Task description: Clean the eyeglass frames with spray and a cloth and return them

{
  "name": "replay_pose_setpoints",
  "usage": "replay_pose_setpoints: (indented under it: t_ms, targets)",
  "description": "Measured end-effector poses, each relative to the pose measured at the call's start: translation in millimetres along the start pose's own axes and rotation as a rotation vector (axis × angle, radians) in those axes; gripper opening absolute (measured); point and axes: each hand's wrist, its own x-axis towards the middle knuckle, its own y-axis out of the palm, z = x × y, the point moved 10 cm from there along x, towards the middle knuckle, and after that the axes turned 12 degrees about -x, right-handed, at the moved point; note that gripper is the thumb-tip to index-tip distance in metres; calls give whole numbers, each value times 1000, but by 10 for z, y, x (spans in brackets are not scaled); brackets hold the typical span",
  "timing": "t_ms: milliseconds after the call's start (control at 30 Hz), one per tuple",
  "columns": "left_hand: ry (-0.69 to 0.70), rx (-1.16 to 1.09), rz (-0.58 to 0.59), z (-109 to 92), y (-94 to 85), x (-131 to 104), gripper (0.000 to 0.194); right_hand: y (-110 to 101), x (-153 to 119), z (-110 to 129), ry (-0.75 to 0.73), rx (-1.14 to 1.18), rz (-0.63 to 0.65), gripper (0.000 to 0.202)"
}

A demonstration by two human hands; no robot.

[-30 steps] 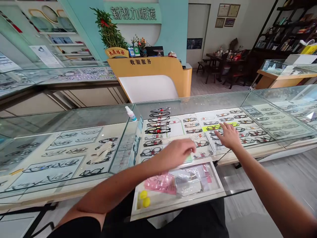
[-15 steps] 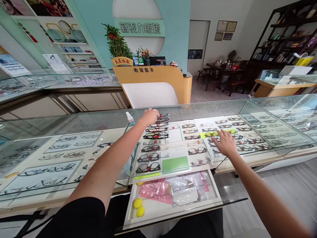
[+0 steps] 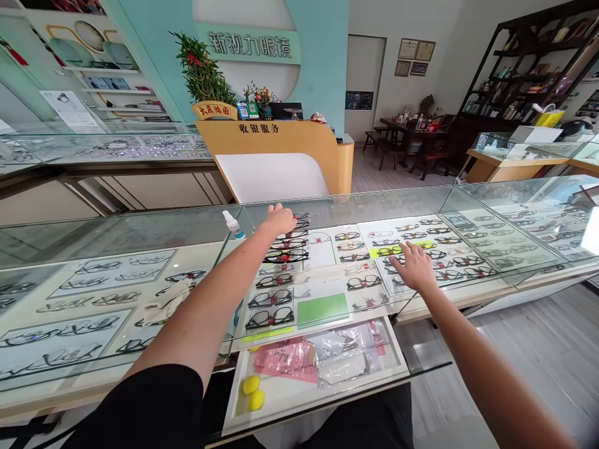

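Note:
My left hand [image 3: 281,220] reaches to the far side of the glass counter, fingers closed at the left end of the farthest pair of eyeglasses [image 3: 302,218]. Its fingertips are partly hidden. Nearer me, more dark-framed eyeglasses [image 3: 286,256] lie in a column on the counter. My right hand [image 3: 414,267] is open, fingers spread on the glass top [image 3: 397,296] above rows of displayed eyeglasses [image 3: 452,274]; it holds nothing. Just left of my left hand stands a small white-capped spray bottle [image 3: 233,224].
An open drawer [image 3: 322,399] juts out below the counter, with plastic packets [image 3: 344,365], pink packets [image 3: 285,358] and yellow round cases [image 3: 255,399]. A beige cloth [image 3: 166,302] lies by my left forearm. A green card [image 3: 322,310] shows under the glass. Behind stands a cashier desk [image 3: 281,140].
The view has turned slightly right, so the scene sits farther left and the beige cloth shows more. Both hands keep nearly the same places and poses.

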Motion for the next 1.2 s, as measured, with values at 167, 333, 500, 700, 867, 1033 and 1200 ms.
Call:
replay_pose_setpoints:
  t_ms: [167,333,500,700,867,1033,1200]
  targets:
    - [33,-14,-65,-199,-195,-150,44,-5,7,-12,0,5,-3,79]
    - [118,-14,-151,-583,-571,-563,45,-9,7,-29,2,14,-8,79]
    - [404,-114,-78,-1391,-838,-1556,51,-26,11,-58,10,8,-6,78]
    - [600,-332,485,-2008,-511,-2950,45,-59,25,-82,0,16,-3,81]
    - [626,-527,805,-2087,76,-3542,39,-102,19,-80,1,22,-5,81]
    - [564,-551,841,-1993,773,-3619,44,-121,10,-67,5,-6,9,80]
    - [512,-435,666,-1806,1457,-3362,49,-145,7,-57,2,3,5,79]
